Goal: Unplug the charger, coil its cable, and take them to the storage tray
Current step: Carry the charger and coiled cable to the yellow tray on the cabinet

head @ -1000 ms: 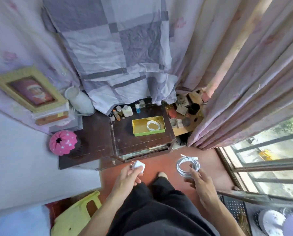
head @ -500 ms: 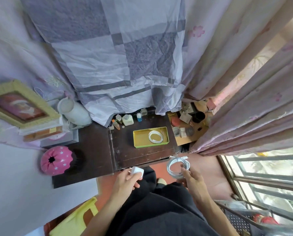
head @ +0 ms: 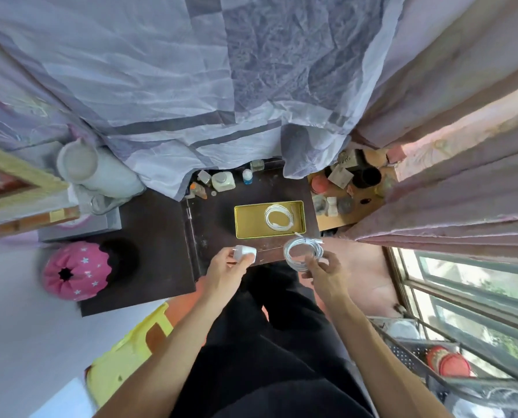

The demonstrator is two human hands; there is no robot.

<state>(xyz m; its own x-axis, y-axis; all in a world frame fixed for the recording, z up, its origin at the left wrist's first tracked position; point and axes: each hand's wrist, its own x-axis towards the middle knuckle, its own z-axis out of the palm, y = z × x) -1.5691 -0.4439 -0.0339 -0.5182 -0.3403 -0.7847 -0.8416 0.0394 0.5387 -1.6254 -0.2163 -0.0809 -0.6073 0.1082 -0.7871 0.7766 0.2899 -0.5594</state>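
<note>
Left hand (head: 221,267): grip held small white plug-in charger block (head: 245,254).
Right hand (head: 327,273): grip held coiled white cable (head: 303,251).
Yellow rectangular metal tray (head: 248,220): on dark wooden desk (head: 221,218), just beyond both.

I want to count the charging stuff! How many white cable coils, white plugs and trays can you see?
Coiled white cables: 2, one in the right hand at, one lying in the tray at
Small white plastic charger plug: 1, held in the left hand at
Yellow rectangular metal tray: 1
Total: 4
</note>
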